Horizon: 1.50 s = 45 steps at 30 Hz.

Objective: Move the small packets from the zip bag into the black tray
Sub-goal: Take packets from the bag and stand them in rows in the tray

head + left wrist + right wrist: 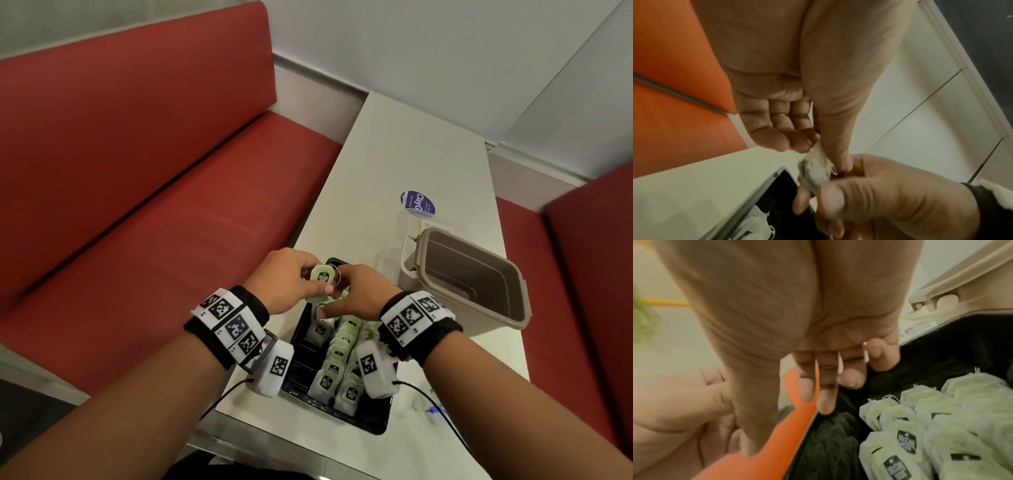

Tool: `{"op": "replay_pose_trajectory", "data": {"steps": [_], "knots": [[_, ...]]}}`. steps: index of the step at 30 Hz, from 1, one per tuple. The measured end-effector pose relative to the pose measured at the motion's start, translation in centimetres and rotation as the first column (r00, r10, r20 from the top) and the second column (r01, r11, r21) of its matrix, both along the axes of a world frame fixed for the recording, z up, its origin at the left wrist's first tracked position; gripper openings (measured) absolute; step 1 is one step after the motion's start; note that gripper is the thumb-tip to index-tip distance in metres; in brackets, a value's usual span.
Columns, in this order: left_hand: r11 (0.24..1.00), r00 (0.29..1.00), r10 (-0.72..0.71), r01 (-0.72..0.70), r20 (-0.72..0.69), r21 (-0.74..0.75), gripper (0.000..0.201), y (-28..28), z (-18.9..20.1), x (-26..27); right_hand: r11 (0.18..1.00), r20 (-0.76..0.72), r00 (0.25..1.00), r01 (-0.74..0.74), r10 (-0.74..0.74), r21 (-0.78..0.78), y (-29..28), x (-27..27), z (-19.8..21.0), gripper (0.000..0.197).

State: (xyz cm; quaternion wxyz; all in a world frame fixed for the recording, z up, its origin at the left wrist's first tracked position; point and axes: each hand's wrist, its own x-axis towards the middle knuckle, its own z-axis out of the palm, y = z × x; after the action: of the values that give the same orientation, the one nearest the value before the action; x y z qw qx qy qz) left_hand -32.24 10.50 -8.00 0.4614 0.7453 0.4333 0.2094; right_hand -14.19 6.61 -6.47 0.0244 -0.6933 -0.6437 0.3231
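Observation:
My left hand (320, 282) pinches one small green packet (322, 275) between thumb and fingers, just above the far end of the black tray (342, 416). The left wrist view shows the same packet (813, 172) hanging from that pinch. My right hand (334, 305) hovers beside it over the tray, fingers loosely straight and thumb against the left hand's fingers. Several packets (342, 346) stand in rows in the tray's right side (920, 418); its left part (828, 443) is bare. The clear zip bag (416, 205) with a blue label lies farther back on the table.
An open beige container (479, 284) stands right of the tray, its white lid (409, 253) beside it. The narrow white table (394, 154) runs away from me. Red bench seats (154, 205) flank it left and right. Wrist-camera cables trail over the table's near edge.

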Motion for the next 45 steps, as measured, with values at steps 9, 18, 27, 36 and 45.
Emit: {"op": "replay_pose_trajectory", "data": {"steps": [9,18,27,36,45], "knots": [[0.999,0.998,-0.032,0.031,0.059,0.016,0.004,-0.7,0.0,0.9,0.997,-0.116,0.992,0.058,-0.052,0.049,-2.2,-0.3,-0.3,0.02],[0.995,0.995,-0.025,0.034,-0.092,0.095,0.006,-1.0,-0.1,0.4,0.983,0.23,0.972,0.0,0.043,-0.185,-1.6,-0.6,-2.1,0.043],[0.981,0.984,0.175,-0.172,-0.022,0.093,0.006,0.0,-0.1,-1.9,0.977,0.359,0.931,0.14,-0.074,-0.161,-0.5,-1.7,-5.6,0.081],[0.984,0.986,0.165,-0.164,-0.012,0.07,0.006,-0.5,-0.8,-2.4,0.966,0.392,0.916,0.171,-0.085,-0.191,0.3,-2.2,-6.6,0.101],[0.988,0.99,0.142,-0.14,-0.026,0.059,0.007,-0.8,-0.9,-2.3,0.965,0.393,0.915,0.177,-0.089,-0.195,0.9,-2.4,-7.2,0.052]]}}
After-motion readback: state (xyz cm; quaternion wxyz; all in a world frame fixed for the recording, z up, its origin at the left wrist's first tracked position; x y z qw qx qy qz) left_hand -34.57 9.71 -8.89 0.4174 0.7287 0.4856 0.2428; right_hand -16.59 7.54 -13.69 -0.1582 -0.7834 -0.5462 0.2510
